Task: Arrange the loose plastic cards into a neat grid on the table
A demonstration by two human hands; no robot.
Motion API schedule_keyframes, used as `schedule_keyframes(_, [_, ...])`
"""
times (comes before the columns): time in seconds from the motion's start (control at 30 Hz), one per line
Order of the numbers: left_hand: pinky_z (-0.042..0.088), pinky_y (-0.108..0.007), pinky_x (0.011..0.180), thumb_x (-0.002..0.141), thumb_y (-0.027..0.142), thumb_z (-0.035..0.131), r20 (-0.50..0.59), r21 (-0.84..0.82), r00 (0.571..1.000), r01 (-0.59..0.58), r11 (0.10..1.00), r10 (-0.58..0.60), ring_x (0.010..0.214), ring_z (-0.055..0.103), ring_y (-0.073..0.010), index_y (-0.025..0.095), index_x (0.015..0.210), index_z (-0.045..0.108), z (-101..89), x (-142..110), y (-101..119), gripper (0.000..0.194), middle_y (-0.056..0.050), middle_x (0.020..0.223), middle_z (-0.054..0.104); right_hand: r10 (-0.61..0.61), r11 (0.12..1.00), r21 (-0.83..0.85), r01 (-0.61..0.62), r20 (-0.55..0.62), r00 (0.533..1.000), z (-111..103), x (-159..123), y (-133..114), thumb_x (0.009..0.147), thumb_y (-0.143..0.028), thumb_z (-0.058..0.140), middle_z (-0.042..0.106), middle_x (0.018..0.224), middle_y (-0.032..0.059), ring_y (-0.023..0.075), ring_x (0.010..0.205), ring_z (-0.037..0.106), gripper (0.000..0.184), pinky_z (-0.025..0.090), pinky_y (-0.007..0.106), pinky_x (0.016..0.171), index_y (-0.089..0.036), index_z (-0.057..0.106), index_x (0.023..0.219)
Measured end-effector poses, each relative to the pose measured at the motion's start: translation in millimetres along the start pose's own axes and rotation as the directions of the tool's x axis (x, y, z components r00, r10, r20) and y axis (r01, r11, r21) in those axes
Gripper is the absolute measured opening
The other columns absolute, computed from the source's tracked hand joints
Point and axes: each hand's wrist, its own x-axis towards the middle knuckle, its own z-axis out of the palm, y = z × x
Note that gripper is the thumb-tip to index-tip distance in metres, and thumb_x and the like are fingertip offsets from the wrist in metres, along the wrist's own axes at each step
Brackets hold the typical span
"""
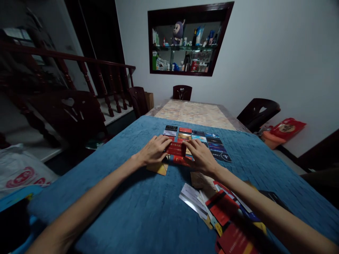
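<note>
Between my two hands is a red card (176,148) with pale lettering, raised over the blue cloth. My left hand (155,150) pinches its left end, and my right hand (200,155) grips its right end. Behind and beside it, several cards lie in rows, among them a black card (171,128), a red card (185,130) and a dark blue card (217,147). Below my left hand rests a yellow card or envelope (158,168). Another red card (182,161) lies under the held one, partly hidden.
A loose pile of cards, including a silver card (193,199) and a red card with a black stripe (222,206), lies beneath my right forearm. The blue cloth (127,211) covers the near part of the table. Chairs (261,113) stand around it; a plastic bag (23,173) is at left.
</note>
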Motion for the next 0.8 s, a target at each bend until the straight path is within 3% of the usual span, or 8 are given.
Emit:
schedule_keyframes(0.2, [0.046, -0.042, 0.095, 0.082, 0.018, 0.061, 0.017, -0.035, 0.997, 0.073, 0.997, -0.072, 0.112, 0.054, -0.0281, 0.015, 0.125, 0.051, 0.4, 12, -27, 0.044, -0.014, 0.124, 0.057, 0.035, 0.996, 0.078, -0.036, 0.025, 0.999, 15, 30, 16, 0.085, -0.025, 0.064, 0.059, 0.122, 0.0158, 0.0309, 0.109, 0.048, 0.048, 0.046, 0.045, 0.092, -0.015, 0.053, 0.130])
schedule_keyframes(0.47, [0.048, -0.039, 0.094, 0.080, 0.016, 0.059, 0.058, -0.037, 0.990, 0.130, 0.991, -0.128, 0.111, 0.056, -0.0271, 0.015, 0.120, 0.057, 19.6, 36, -76, 0.040, -0.012, 0.120, 0.058, 0.155, 0.979, 0.112, -0.170, 0.130, 0.979, 39, 70, 32, 0.084, -0.028, 0.068, 0.057, 0.125, 0.0137, 0.0294, 0.114, 0.047, 0.045, 0.045, 0.042, 0.093, -0.018, 0.057, 0.127])
schedule_keyframes(0.6, [0.048, -0.037, 0.092, 0.082, 0.020, 0.058, 0.134, -0.029, 0.980, 0.149, 0.988, -0.144, 0.107, 0.057, -0.0269, 0.015, 0.112, 0.061, 26.7, 44, -89, 0.031, -0.012, 0.114, 0.060, 0.189, 0.974, 0.080, -0.212, 0.232, 0.954, 47, 82, 37, 0.086, -0.031, 0.066, 0.058, 0.127, 0.0133, 0.0288, 0.117, 0.046, 0.046, 0.044, 0.039, 0.094, -0.018, 0.058, 0.130])
schedule_keyframes(0.8, [0.048, -0.031, 0.085, 0.083, 0.025, 0.059, 0.220, -0.052, 0.964, 0.161, 0.986, -0.146, 0.099, 0.060, -0.0240, 0.015, 0.100, 0.064, 34.3, 56, -100, 0.021, -0.010, 0.107, 0.061, 0.199, 0.972, 0.053, -0.227, 0.315, 0.928, 61, 93, 44, 0.084, -0.025, 0.065, 0.064, 0.116, 0.0129, 0.0295, 0.111, 0.050, 0.031, 0.043, 0.037, 0.091, -0.018, 0.068, 0.114])
